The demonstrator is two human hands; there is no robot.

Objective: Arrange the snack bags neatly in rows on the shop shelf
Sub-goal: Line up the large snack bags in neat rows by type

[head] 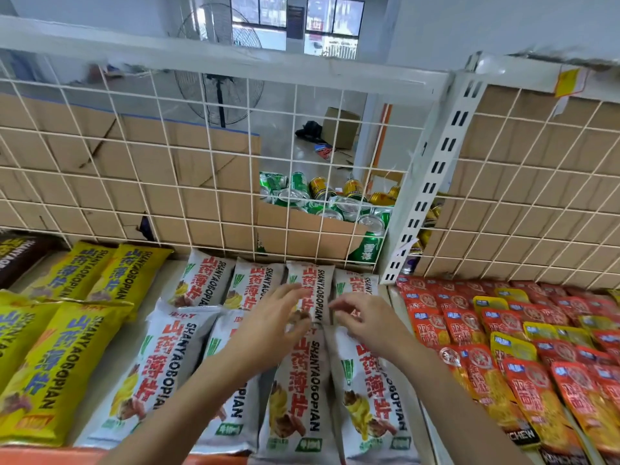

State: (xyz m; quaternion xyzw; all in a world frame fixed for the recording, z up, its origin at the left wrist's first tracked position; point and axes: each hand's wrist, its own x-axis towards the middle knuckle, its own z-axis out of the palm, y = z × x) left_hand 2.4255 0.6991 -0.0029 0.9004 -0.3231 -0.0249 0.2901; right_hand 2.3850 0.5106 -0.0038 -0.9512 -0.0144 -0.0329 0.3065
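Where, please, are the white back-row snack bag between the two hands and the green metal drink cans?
white back-row snack bag (315, 280): head view, on its printed upper front.
green metal drink cans (299, 184): head view, on one can's side.

Head cam, wide-angle: looks fwd & down, close over shelf (167, 280); single view.

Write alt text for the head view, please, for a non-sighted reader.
Two bare hands reach over white snack bags laid in two rows on a shop shelf: the left hand spreads over a back-row bag, the right hand beside it. Yellow bags lie to the left, red packets to the right.
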